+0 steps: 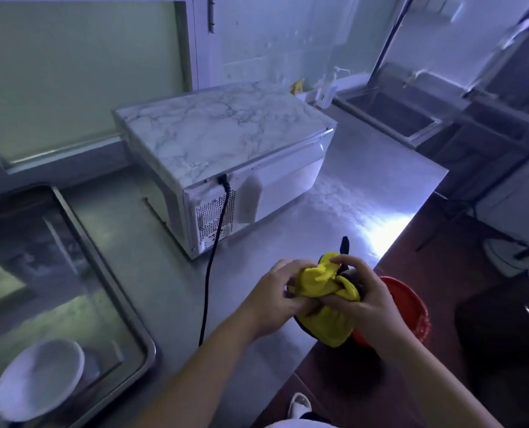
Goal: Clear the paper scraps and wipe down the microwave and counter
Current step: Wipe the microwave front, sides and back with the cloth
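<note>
At the near left a white bowl [39, 379] sits in the corner of a steel tray [108, 267] on the tabletop [170, 304]. Farther in stands the microwave [226, 159] — marble-patterned top, its vented back turned toward me — and a black cord [209, 285] runs from it down across the steel to the near edge. My left hand [275, 299] is clamped on the left side of a bunched yellow cloth [325, 304], held over the tabletop's right edge. My right hand [363, 296] is closed over the cloth's right side — fingers curled into the folds. Just beyond my right hand, off the tabletop, is a red bucket [406, 307] on the floor. Far right, a sink [396, 115] sits against the wall.
</note>
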`<state>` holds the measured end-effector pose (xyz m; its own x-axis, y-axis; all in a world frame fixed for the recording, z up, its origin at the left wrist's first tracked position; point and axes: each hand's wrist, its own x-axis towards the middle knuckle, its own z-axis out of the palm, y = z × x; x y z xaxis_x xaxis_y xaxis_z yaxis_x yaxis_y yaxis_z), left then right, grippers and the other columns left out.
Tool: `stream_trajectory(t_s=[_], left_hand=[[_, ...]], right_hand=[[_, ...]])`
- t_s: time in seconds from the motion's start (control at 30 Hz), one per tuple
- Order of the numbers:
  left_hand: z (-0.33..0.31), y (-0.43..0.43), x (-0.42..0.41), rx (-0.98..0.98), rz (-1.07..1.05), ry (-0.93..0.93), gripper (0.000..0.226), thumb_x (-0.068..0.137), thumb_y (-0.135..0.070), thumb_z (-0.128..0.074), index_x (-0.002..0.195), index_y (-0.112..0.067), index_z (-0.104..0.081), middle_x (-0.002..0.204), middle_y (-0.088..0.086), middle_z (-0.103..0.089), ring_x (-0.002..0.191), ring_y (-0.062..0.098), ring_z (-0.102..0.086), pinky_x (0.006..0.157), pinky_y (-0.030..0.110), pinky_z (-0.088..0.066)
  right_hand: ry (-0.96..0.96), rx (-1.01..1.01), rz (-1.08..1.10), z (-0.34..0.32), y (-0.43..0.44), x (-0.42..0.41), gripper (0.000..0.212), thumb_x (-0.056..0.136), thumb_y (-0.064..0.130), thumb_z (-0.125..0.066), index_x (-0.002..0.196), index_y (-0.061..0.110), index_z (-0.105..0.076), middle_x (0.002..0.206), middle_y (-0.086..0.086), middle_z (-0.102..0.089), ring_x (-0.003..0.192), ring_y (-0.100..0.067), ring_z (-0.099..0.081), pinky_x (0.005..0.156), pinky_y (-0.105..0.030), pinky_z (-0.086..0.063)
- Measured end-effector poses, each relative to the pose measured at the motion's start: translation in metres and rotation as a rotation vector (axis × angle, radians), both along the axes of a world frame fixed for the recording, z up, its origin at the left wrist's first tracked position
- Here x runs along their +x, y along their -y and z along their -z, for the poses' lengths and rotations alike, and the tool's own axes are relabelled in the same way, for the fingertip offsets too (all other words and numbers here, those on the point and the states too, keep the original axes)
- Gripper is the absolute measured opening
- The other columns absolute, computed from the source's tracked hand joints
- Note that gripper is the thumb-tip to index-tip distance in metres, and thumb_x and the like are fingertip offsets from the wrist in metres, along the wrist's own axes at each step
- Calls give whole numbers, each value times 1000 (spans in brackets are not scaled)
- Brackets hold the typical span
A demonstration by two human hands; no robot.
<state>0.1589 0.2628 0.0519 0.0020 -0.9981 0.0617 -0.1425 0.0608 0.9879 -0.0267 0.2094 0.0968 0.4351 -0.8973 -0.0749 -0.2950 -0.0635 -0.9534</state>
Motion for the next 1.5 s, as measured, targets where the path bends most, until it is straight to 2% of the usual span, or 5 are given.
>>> stream_trajectory(t_s=[0.53,0.77,0.93,1.17,1.5], left_hand=[[16,48,9,387,-462,106,26,73,-28,-87,84,-20,-65,74,-10,-63,69,6,-55,65,20,-45],[15,103,-29,548,-374,117,37,76,0,-81,110,-10,-73,98,-2,-72,90,6,-62,83,20,-49],[-4,132,-51,511,-214,330,36,78,-9,-81,110,-25,-74,85,-16,-62,79,-6,-58,76,13,-41],[-14,125,-30,825,-91,561,39,76,-20,-81,110,-34,-67,94,-6,-66,76,7,-57,77,31,-52],[15,116,-29,638,-448,381,24,98,-27,-59,80,-11,-60,67,-11,-48,60,2,-44,62,27,-36]], right_hand=[[94,191,26,61,163,-39,56,74,-26,-59,113,13,-69,61,13,-48,60,-10,-51,60,-16,-46],[-653,-74,-544,94,254,-55,77,75,13,-75,141,42,-48,146,-6,-38,127,-30,-41,104,-38,-40],[-430,-89,-1157,79,261,-17,83,75,27,-83,145,46,-42,164,6,-15,150,-14,-12,121,-40,-21],[-545,-265,-1283,69,288,15,26,87,34,-70,68,29,-52,67,13,-54,67,-1,-50,81,-26,-38],[-698,-533,-887,51,318,-11,15,85,28,-67,100,25,-70,89,2,-54,86,-20,-54,64,-31,-33]])
